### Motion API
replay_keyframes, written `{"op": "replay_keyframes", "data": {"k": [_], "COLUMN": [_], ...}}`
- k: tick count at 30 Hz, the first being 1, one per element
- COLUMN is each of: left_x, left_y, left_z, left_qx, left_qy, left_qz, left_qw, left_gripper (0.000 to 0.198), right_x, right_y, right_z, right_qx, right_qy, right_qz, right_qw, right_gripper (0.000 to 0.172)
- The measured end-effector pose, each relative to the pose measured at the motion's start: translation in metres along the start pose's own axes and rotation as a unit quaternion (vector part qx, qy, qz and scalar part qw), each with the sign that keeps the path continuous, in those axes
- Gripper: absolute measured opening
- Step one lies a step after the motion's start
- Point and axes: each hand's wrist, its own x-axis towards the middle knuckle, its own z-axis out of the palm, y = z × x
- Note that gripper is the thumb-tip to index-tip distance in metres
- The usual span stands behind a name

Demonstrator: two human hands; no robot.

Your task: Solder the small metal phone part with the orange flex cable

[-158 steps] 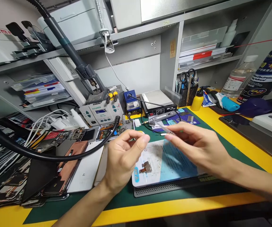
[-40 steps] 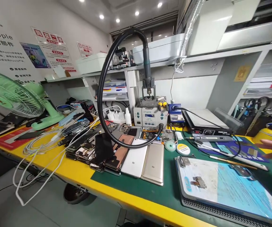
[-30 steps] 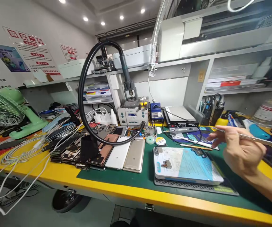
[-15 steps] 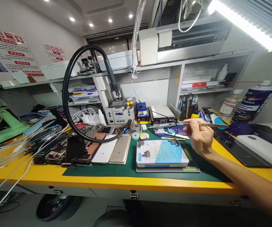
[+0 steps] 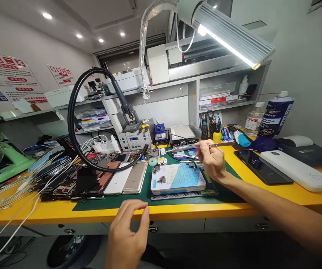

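My right hand [image 5: 213,161] reaches over the green mat [image 5: 177,200] and pinches a pair of metal tweezers [image 5: 221,145], which lie level with their length pointing right. Just left of this hand lies a white and blue work pad [image 5: 177,178] with a small part on it. My left hand [image 5: 127,233] hangs in front of the bench's yellow edge [image 5: 149,214]. Its fingers are slightly curled and apart, and it holds nothing.
Several phones [image 5: 133,181] and opened phone bodies are stacked left of the pad, with white cables [image 5: 6,190] beyond. A hot-air station [image 5: 133,138] with a black looping hose stands behind. A lamp [image 5: 231,37] hangs overhead. A spray can [image 5: 274,114], bottle and dark phone [image 5: 262,170] sit right.
The view has pulled back and up from the bench. My right hand with the tweezers has moved left toward the pad. My left hand has come into view at the bottom.
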Motion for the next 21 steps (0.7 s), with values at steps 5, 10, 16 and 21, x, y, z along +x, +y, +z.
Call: {"op": "replay_keyframes", "data": {"k": [5,10,16,21], "left_x": [0.058,0.089,0.101,0.107], "left_y": [-0.001,-0.006,-0.02,-0.03], "left_z": [0.022,0.038,0.046,0.051], "left_qx": [0.04,0.08,0.076,0.083], "left_qy": [-0.1,-0.174,-0.231,-0.21], "left_qz": [0.051,0.092,0.147,0.226], "left_qw": [0.993,0.977,0.959,0.948], "left_gripper": [0.015,0.022,0.013,0.009], "right_x": [-0.016,-0.033,-0.038,-0.039], "right_y": [-0.015,-0.02,-0.027,-0.035], "right_z": [0.006,0.008,0.009,0.01], "right_qx": [0.019,0.041,0.028,0.024], "right_qy": [-0.056,-0.106,-0.131,-0.132], "right_qz": [-0.023,-0.073,-0.09,-0.108], "right_qw": [0.998,0.991,0.987,0.985], "right_gripper": [0.024,0.021,0.021,0.024]}}
